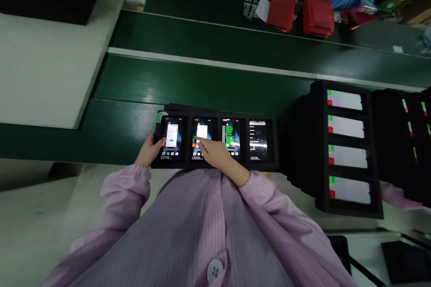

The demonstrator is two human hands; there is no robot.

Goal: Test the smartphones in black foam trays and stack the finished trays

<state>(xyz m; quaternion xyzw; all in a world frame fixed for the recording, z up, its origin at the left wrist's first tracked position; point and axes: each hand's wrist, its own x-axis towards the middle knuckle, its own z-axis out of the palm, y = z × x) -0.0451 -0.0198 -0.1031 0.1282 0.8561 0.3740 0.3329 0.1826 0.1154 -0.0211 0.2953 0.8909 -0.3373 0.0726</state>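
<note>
A: So, from the head camera, what do the hands do?

B: The left hand [148,150] holds the left end of a black tray [272,152]. Its fingers are curled around the edge, and the thumb lies by the first phone [171,141]. I think it holds on so the tray does not slide.

A: And the other one?

B: The right hand [217,154] lies over the tray. One finger sticks out and touches the second phone [201,139]. The other fingers are folded in, so it holds nothing.

A: Where are the phones?

B: Four sit in a row in the tray, each in its own slot, screens up and lit. The slots keep them apart so they do not bump. The second phone is right under the fingertip. The third phone [231,139] is just beside the hand, and the fourth phone [258,140] is further right.

A: Where is the tray?

B: It is on the green bench [202,85], close to the person's body in the pink coat [202,228].

A: Anything else?

B: More black trays [346,150] with phones are stacked to the right. Red packs [298,13] lie far back. Another person's pink sleeve [400,195] peeks in at the right.
</note>
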